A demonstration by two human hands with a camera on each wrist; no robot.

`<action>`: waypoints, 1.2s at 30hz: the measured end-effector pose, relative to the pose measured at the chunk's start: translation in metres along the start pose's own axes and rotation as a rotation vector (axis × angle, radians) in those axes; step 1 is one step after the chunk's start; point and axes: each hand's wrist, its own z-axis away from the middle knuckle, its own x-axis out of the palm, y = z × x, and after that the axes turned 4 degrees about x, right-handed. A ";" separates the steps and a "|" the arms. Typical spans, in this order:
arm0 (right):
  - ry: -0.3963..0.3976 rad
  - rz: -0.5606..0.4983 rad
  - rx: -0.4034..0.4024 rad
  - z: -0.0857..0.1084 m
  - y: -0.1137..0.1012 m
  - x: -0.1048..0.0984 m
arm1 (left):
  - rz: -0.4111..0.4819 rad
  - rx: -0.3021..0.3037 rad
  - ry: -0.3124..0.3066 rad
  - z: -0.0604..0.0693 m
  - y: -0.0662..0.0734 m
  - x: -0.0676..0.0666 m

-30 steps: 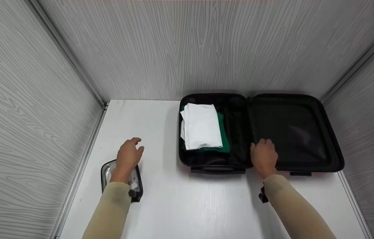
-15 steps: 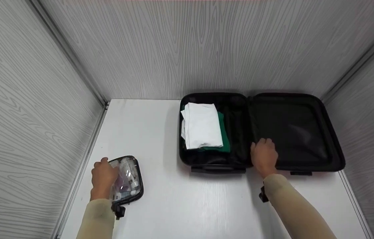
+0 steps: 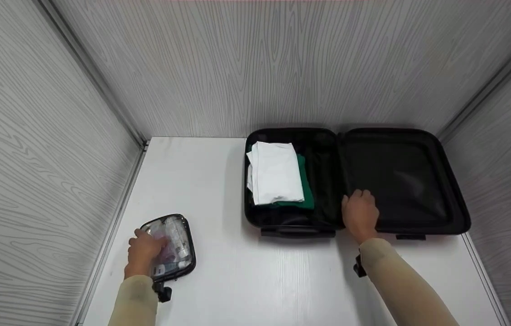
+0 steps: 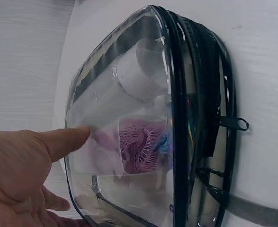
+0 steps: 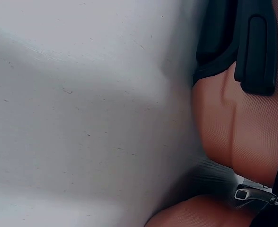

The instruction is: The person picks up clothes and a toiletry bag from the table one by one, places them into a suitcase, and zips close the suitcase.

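A clear toiletry bag with black piping lies at the left of the table, with bottles and a pink mesh puff inside. My left hand grips its left side. In the left wrist view, the thumb presses the clear top and the other fingers go down the side, their tips partly hidden. An open suitcase, black inside and orange-brown outside, lies at the back right. My right hand holds its front rim near the hinge, fingers bent over the edge. The right wrist view shows mostly the suitcase's outside.
Folded white cloth lies on green cloth in the suitcase's left half. Grey panels wall the white table at the back and both sides. A carry handle sticks out from the suitcase's front.
My left hand has moved from above the toiletry bag to its left side, and its thumb has come onto the bag's top. The right hand and suitcase have stayed put.
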 end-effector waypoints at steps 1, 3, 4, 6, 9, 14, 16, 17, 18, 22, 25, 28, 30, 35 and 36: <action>0.003 0.000 -0.003 0.000 0.000 0.000 | 0.004 -0.003 -0.010 0.000 0.000 0.000; 0.010 0.000 -0.010 0.001 -0.001 0.000 | 0.018 -0.015 -0.030 0.000 0.001 0.001; 0.011 -0.001 -0.011 0.001 -0.001 0.000 | 0.024 -0.021 -0.033 0.000 0.002 0.001; 0.015 -0.002 -0.013 0.001 0.000 0.000 | 0.027 -0.026 -0.033 0.000 0.003 0.002; 0.017 -0.004 -0.014 0.001 0.000 0.000 | 0.022 -0.022 -0.025 0.000 0.005 0.004; 0.001 -0.008 -0.009 0.001 0.000 0.000 | 0.017 -0.005 -0.013 -0.001 0.012 0.007; -0.008 -0.010 -0.006 0.001 0.000 0.000 | 0.017 0.002 0.000 -0.001 0.017 0.008; -0.011 -0.011 -0.003 0.001 0.000 0.000 | 0.015 0.005 0.009 -0.002 0.019 0.010; -0.012 -0.011 -0.001 0.001 0.000 0.000 | 0.010 0.012 0.020 -0.003 0.021 0.011; -0.008 -0.012 0.004 0.001 0.000 0.000 | 0.037 0.022 0.038 -0.007 0.031 0.017; 0.005 -0.015 -0.002 0.001 0.001 0.001 | 0.079 0.033 0.045 -0.011 0.040 0.023; 0.019 -0.011 -0.022 0.002 0.001 0.001 | 0.107 0.074 0.057 -0.015 0.048 0.030; 0.027 -0.005 -0.036 0.002 0.002 0.002 | 0.119 0.117 0.065 -0.017 0.053 0.034; 0.031 -0.001 -0.048 0.002 0.002 0.002 | 0.127 0.184 0.062 -0.018 0.061 0.043; 0.029 -0.003 -0.046 0.002 0.002 0.002 | 0.121 0.178 0.056 -0.018 0.061 0.045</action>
